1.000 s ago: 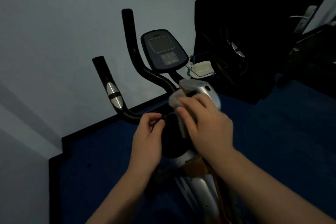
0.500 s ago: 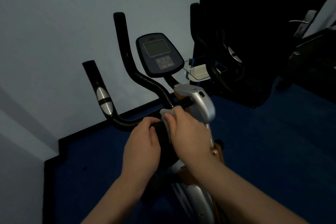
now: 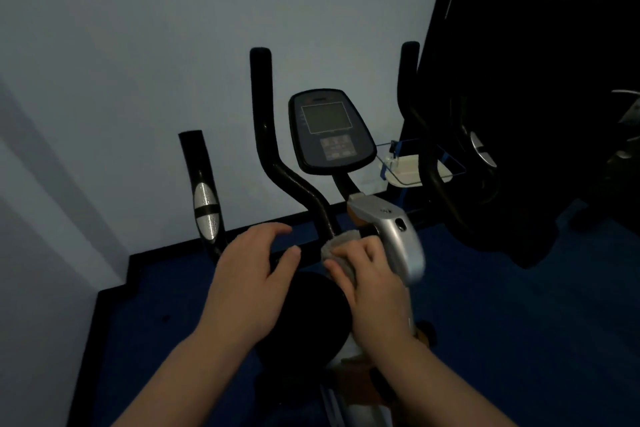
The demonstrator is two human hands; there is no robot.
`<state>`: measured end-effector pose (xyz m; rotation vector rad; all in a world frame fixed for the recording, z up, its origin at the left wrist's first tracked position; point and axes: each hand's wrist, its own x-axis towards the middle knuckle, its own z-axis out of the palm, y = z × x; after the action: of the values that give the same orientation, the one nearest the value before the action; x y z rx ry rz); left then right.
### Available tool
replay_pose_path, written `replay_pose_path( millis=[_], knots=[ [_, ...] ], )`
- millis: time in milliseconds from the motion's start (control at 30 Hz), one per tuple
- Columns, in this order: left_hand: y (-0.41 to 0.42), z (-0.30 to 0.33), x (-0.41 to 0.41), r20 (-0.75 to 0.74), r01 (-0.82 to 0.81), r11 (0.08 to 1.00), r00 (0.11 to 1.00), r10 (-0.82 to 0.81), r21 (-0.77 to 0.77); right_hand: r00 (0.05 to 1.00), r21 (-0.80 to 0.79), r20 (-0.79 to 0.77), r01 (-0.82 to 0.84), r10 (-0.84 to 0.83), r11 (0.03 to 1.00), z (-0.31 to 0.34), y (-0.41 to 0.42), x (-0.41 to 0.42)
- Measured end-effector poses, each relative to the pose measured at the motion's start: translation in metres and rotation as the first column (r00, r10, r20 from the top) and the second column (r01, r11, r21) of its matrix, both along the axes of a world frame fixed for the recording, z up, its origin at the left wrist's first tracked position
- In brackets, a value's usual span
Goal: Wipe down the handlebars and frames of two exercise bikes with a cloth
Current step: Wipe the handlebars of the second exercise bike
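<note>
In a dim room w/ a pale wall [image 3: 138,45] and dark blue carpet [image 3: 519,322], an exercise bike [image 3: 391,236] is seen from above, its black handlebars [image 3: 277,170] rising toward the wall. A grey cloth [image 3: 341,253] is gripped by the right hand [image 3: 374,281], fingers curled round it, and pressed to the handlebar base just left of the silver frame cover. The left hand [image 3: 252,277] is held over the left bar, fingers spread and loosely bent, nothing gripped. The console [image 3: 330,132] stands beyond; a 2nd bike [image 3: 436,166] is seen at far right, mostly in shadow.
</note>
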<state>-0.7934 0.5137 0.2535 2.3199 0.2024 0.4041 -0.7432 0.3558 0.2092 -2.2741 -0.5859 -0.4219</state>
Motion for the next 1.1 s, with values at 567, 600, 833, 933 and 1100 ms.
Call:
replay_pose_path(
  millis=[567, 600, 833, 933, 1100],
  knots=[
    [0.007, -0.010, 0.013, -0.160, -0.009, 0.999, 0.987, 0.003, -0.041, 0.995, -0.115, 0.076, -0.062, 0.071, 0.991, 0.031, 0.021, 0.049],
    [0.007, -0.010, 0.014, -0.160, -0.013, 0.999, 0.987, 0.006, -0.040, 0.995, -0.117, 0.062, -0.064, 0.072, 0.991, 0.039, 0.030, 0.060],
    [0.006, -0.009, 0.014, -0.137, -0.008, 0.998, 0.991, 0.001, -0.056, 0.994, 0.049, -0.093, -0.050, 0.054, 0.998, 0.013, 0.003, 0.019],
    [0.004, -0.010, 0.016, -0.133, -0.019, 0.999, 0.991, 0.012, -0.047, 0.999, -0.034, -0.003, -0.051, 0.051, 0.998, 0.010, 0.003, 0.019],
    [0.002, -0.008, 0.015, -0.098, 0.003, 0.996, 0.995, 0.006, 0.086, 0.992, -0.178, 0.098, -0.062, 0.080, 0.982, 0.059, 0.059, 0.093]
  ],
)
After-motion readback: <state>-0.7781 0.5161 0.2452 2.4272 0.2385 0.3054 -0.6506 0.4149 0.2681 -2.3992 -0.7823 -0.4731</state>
